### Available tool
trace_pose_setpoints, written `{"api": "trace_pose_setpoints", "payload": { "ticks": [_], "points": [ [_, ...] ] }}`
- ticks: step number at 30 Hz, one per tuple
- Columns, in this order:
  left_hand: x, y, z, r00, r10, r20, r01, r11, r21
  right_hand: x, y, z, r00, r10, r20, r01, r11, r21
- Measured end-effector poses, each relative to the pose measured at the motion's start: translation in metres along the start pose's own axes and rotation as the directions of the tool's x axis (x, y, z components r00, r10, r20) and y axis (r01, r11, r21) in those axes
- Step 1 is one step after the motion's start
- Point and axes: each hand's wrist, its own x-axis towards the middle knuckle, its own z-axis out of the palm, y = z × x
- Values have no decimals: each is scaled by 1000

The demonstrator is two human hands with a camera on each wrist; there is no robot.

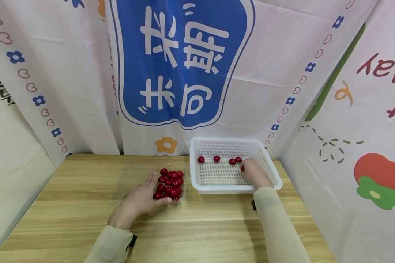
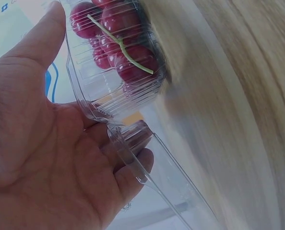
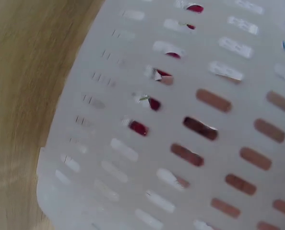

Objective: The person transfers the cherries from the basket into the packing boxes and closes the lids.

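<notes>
Dark red cherries [image 1: 168, 181] fill one half of a clear plastic clamshell box [image 1: 183, 197], whose see-through lid [image 1: 131, 179] lies folded out to the left. My left hand [image 1: 139, 199] rests against the box, thumb along its near side and fingers spread at the hinge. The left wrist view shows the palm facing the box and a green stem [image 2: 121, 44] on the fruit. Inside a white slotted basket [image 1: 193, 171], my right hand [image 1: 255, 173] pinches a cherry [image 1: 242, 168], mostly hidden by the fingers. Several cherries [image 1: 216, 159] sit along the basket's far side.
The basket stands right of the box on a wooden table [image 1: 197, 233]. A printed cloth [image 1: 184, 65] hangs close behind both, and another cloth [image 1: 365, 128] borders the right side. From the right wrist, the basket's slotted wall [image 3: 94, 158] blocks most of the view.
</notes>
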Motion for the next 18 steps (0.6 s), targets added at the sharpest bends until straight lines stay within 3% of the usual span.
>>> {"api": "trace_pose_setpoints", "payload": {
  "ticks": [4, 18],
  "points": [
    [0, 0, 0, 1000, 0, 0, 0, 1000, -1, -12, -18, -7, 999, 23, -39, -21, 999, 34],
    [0, 1, -1, 1000, -5, 6, 5, 1000, 4, -17, -63, 0, 977, -128, -171, 136, 990, 38]
  ]
}}
